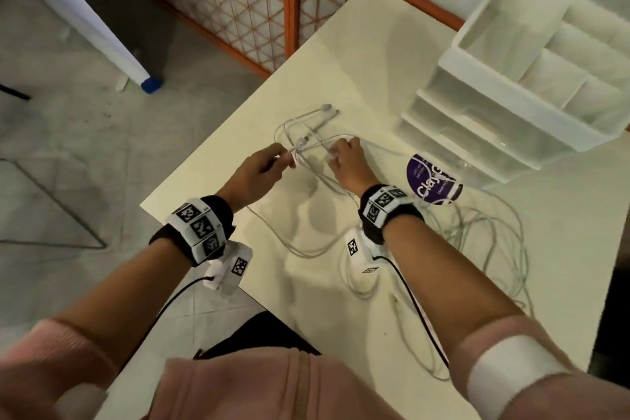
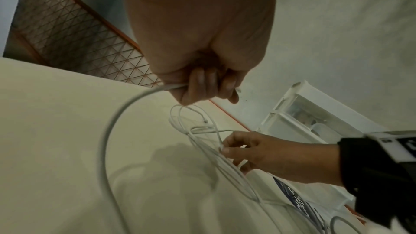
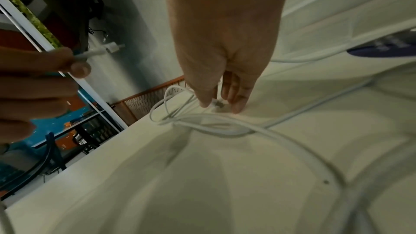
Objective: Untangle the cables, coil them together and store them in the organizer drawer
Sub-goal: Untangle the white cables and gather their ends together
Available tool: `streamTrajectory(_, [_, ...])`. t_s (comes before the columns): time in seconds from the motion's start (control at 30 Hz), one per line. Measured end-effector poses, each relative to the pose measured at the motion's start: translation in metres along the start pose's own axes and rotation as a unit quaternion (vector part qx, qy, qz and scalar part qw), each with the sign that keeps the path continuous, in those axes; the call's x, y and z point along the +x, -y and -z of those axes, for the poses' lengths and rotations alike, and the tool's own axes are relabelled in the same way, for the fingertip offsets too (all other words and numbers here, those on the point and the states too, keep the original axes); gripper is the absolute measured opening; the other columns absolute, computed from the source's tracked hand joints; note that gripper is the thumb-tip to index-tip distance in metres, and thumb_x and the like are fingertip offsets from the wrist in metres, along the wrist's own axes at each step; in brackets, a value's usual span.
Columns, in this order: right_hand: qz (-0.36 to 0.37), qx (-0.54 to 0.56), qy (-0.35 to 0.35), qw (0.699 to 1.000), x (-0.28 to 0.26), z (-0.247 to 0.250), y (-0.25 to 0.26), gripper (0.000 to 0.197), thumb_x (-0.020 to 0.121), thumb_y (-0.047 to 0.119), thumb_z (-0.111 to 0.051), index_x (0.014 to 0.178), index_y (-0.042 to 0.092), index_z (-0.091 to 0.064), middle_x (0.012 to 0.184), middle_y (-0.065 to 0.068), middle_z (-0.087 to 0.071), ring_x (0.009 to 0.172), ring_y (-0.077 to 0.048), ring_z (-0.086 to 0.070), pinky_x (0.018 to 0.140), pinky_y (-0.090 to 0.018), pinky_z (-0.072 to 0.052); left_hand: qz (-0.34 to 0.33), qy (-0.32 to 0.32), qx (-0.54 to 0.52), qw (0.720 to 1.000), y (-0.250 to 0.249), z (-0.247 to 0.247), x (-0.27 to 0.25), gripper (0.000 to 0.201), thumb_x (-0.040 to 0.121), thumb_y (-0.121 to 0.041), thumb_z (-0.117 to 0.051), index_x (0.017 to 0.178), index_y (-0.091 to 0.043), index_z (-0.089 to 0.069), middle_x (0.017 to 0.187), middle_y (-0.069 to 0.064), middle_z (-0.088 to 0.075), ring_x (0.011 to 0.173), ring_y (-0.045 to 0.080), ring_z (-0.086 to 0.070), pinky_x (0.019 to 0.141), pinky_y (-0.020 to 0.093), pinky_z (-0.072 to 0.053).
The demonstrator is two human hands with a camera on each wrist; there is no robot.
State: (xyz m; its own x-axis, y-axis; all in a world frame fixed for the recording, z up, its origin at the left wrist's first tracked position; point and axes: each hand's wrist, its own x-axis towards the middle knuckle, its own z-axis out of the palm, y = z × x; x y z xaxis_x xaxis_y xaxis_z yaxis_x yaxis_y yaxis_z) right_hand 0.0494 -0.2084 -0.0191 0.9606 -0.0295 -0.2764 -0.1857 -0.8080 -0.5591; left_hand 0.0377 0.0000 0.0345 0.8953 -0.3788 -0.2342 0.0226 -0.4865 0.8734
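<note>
1. Pinching one white cable end, my left hand (image 1: 257, 171) sits a little left of the head view's centre, above the cream table (image 1: 351, 54); the fingers curl round the cord just behind its USB plug (image 3: 112, 47), which sticks out past my fingertips in the upper left of the right wrist view.
2. My right hand (image 1: 346, 164) is at mid-frame in the head view, just right of the left, fingers pointing down at the table and closing on a small connector (image 3: 217, 103) between thumb and fingertips.
3. The white cables (image 1: 477, 239) are still tangled: thin loops lie on the table between and just beyond both hands, and a looser heap spreads in the lower right of the head view, beside my right forearm.
4. Two free plug ends (image 1: 329, 109) rest side by side on the table above the hands.
5. The white organizer (image 1: 511, 78) stands in the upper right of the head view, with open compartments on top and translucent drawers stacked below.
6. A round purple lid (image 1: 433, 179) lies between my right wrist and the organizer, well apart from my left hand.
</note>
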Motion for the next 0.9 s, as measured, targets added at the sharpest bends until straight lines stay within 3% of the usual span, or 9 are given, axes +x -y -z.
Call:
streamTrajectory(0.1, [-0.014, 0.043, 0.007, 0.999, -0.003, 0.004, 0.003, 0.01, 0.094, 0.01, -0.051, 0.098, 0.002, -0.054, 0.101, -0.015, -0.056, 0.089, -0.029, -0.055, 0.085, -0.041, -0.047, -0.004, -0.034, 0.015, 0.999, 0.0, 0.002, 0.003, 0.024, 0.1, -0.031, -0.04, 0.09, -0.018, -0.058, 0.061, -0.004, -0.044, 0.053, 0.003, -0.043, 0.055, 0.014, -0.036])
streamTrajectory(0.23, [-0.001, 0.16, -0.026, 0.987, -0.019, 0.055, 0.011, 0.014, 0.092, 0.007, -0.055, 0.101, -0.001, -0.061, 0.07, 0.005, -0.057, 0.055, 0.0, -0.057, 0.061, -0.016, -0.051, -0.059, -0.107, 0.0, 0.992, -0.009, 0.005, 0.011, 0.023, 0.1, -0.025, -0.041, 0.09, -0.016, -0.059, 0.077, -0.003, -0.056, 0.069, 0.002, -0.053, 0.068, 0.021, -0.045])
streamTrajectory(0.3, [0.035, 0.174, -0.076, 0.981, -0.034, 0.094, 0.021, 0.016, 0.091, 0.012, -0.058, 0.103, 0.004, -0.067, 0.073, 0.009, -0.056, 0.057, 0.001, -0.058, 0.063, -0.015, -0.052, -0.098, -0.141, -0.006, 0.985, -0.02, 0.003, 0.019, 0.025, 0.1, -0.026, -0.041, 0.094, -0.015, -0.063, 0.087, -0.005, -0.055, 0.082, 0.009, -0.056, 0.077, 0.028, -0.049])
streamTrajectory(0.4, [0.065, 0.178, -0.09, 0.978, -0.06, 0.149, 0.039, 0.014, 0.092, 0.014, -0.058, 0.1, 0.011, -0.069, 0.078, 0.007, -0.059, 0.06, 0.005, -0.061, 0.062, -0.006, -0.046, -0.167, -0.149, -0.009, 0.975, -0.05, -0.004, 0.028, 0.026, 0.101, -0.026, -0.041, 0.099, -0.014, -0.064, 0.091, -0.014, -0.059, 0.082, -0.001, -0.055, 0.076, 0.02, -0.043])
streamTrajectory(0.47, [0.074, 0.165, -0.095, 0.979, -0.081, 0.178, 0.049, 0.01, 0.09, 0.016, -0.06, 0.094, 0.016, -0.069, 0.08, -0.001, -0.065, 0.061, 0.002, -0.065, 0.066, -0.007, -0.045, -0.201, -0.126, -0.015, 0.971, -0.074, -0.014, 0.031, 0.026, 0.101, -0.027, -0.04, 0.102, -0.015, -0.062, 0.096, -0.004, -0.068, 0.083, 0.009, -0.059, 0.077, 0.025, -0.044])
streamTrajectory(0.57, [0.079, 0.17, -0.104, 0.977, -0.11, 0.207, 0.057, 0.01, 0.087, 0.012, -0.062, 0.085, 0.017, -0.07, 0.087, -0.023, -0.067, 0.07, -0.019, -0.069, 0.064, -0.01, -0.046, -0.25, -0.108, -0.057, 0.961, -0.105, -0.033, 0.03, 0.021, 0.101, -0.025, -0.039, 0.101, -0.022, -0.06, 0.101, 0.005, -0.066, 0.096, 0.018, -0.061, 0.089, 0.034, -0.047])
streamTrajectory(0.63, [0.088, 0.176, -0.116, 0.973, -0.13, 0.219, 0.058, 0.013, 0.086, 0.008, -0.062, 0.081, 0.018, -0.07, 0.09, -0.032, -0.064, 0.074, -0.032, -0.066, 0.062, -0.01, -0.048, -0.281, -0.106, -0.065, 0.952, -0.122, -0.045, 0.03, 0.021, 0.101, -0.023, -0.04, 0.1, -0.022, -0.061, 0.095, -0.003, -0.061, 0.096, 0.017, -0.059, 0.086, 0.036, -0.048])
streamTrajectory(0.77, [0.087, 0.211, -0.157, 0.961, -0.155, 0.23, 0.047, 0.009, 0.089, 0.016, -0.062, 0.091, 0.013, -0.071, 0.075, -0.003, -0.064, 0.071, -0.02, -0.066, 0.075, -0.027, -0.058, -0.33, -0.055, -0.009, 0.942, -0.145, -0.065, 0.026, 0.025, 0.1, -0.021, -0.039, 0.088, -0.017, -0.06, 0.084, -0.02, -0.043, 0.089, 0.005, -0.038, 0.088, 0.024, -0.032])
streamTrajectory(0.9, [0.074, 0.266, -0.195, 0.941, -0.167, 0.218, 0.018, 0.026, 0.088, 0.023, -0.065, 0.111, 0.012, -0.063, 0.098, -0.002, -0.067, 0.095, -0.021, -0.065, 0.091, -0.032, -0.052, -0.264, 0.02, -0.119, 0.957, -0.164, -0.075, 0.013, 0.03, 0.104, -0.023, -0.03, 0.077, -0.024, -0.044, 0.083, -0.009, -0.035, 0.086, 0.01, -0.041, 0.092, 0.019, -0.039])
